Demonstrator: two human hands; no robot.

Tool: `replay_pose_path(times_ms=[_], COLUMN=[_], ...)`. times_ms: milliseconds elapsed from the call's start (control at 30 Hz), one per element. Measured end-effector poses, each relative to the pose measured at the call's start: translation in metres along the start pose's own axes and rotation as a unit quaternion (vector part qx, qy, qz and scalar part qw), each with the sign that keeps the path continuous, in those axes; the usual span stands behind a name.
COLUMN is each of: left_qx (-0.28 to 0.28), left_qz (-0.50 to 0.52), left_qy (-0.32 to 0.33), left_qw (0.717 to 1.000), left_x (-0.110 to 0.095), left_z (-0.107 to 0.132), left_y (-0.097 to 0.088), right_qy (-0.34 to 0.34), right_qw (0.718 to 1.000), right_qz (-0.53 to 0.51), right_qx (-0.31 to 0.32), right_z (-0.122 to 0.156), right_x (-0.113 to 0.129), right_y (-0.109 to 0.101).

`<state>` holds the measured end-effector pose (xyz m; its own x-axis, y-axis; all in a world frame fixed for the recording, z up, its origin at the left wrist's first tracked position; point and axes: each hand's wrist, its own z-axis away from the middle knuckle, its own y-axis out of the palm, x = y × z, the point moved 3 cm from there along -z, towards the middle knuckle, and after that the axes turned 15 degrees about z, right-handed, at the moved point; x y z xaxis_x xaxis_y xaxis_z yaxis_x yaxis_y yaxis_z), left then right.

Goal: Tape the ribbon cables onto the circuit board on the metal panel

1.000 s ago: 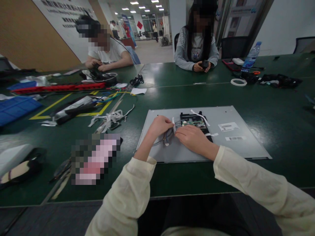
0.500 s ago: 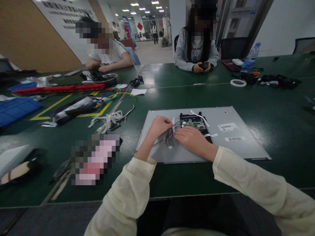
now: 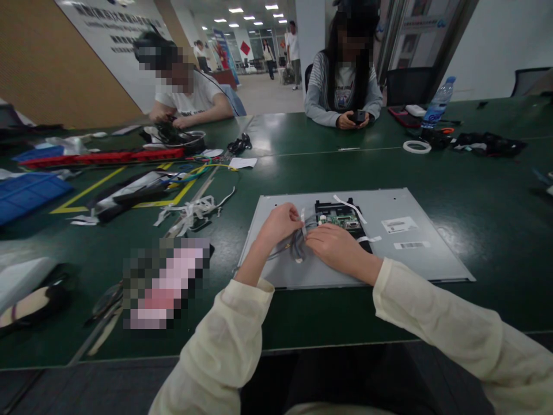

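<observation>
A flat grey metal panel (image 3: 415, 230) lies on the table in front of me. On it sits a black bracket with a green circuit board (image 3: 339, 221). Grey cables (image 3: 297, 246) run from the board and loop down to its left. Over the cables stands a narrow strip of white tape (image 3: 303, 219). My left hand (image 3: 280, 223) is closed, its thumb and fingertips at the left side of this tape. From the right, my right hand (image 3: 337, 246) bends over the bracket's lower edge, fingers together on the cables by the tape's lower end. Its fingertips are partly hidden.
Crumpled white strips (image 3: 194, 213) and a phone (image 3: 173, 282) lie to the left. A tape roll (image 3: 417, 146) and a water bottle (image 3: 438, 104) stand further back on the right. Two people sit across the table, each handling something dark. A blue bin (image 3: 32, 193) is far left.
My left fingers have curled in slightly beside the tape, while my right hand has hardly moved. In the background, another person has come into view.
</observation>
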<state>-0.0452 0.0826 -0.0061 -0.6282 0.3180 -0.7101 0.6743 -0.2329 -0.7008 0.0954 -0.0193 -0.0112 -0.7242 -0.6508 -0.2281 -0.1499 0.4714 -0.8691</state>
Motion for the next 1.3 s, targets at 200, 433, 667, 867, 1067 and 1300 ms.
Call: replay_pose_path(times_ms=[200, 433, 667, 867, 1067, 1300], left_qx=[0.028, 0.06, 0.051, 0.095, 0.115, 0.156], left_qz=[-0.04, -0.112, -0.114, -0.057, -0.102, -0.18], left_qy=[0.112, 0.155, 0.212, 0.195, 0.121, 0.029], left_qw=[0.992, 0.98, 0.969, 0.974, 0.981, 0.971], left_x=[-0.017, -0.012, -0.005, 0.006, 0.014, 0.008], left_z=[0.004, 0.002, 0.003, 0.003, 0.015, 0.025], left_y=[0.006, 0.007, 0.006, -0.011, -0.006, 0.008], right_qy=[-0.011, -0.053, -0.067, -0.047, -0.03, 0.023], right_qw=[1.0, 0.998, 0.997, 0.999, 0.999, 0.999], right_qz=[-0.006, 0.021, 0.028, 0.0, -0.011, -0.043], right_qx=[0.009, 0.016, 0.009, -0.013, -0.01, 0.003], right_z=[-0.001, 0.0, 0.004, 0.006, 0.007, 0.021], right_x=[0.002, 0.017, 0.029, 0.028, 0.029, 0.039], right_y=[-0.004, -0.018, -0.022, -0.024, -0.02, -0.023])
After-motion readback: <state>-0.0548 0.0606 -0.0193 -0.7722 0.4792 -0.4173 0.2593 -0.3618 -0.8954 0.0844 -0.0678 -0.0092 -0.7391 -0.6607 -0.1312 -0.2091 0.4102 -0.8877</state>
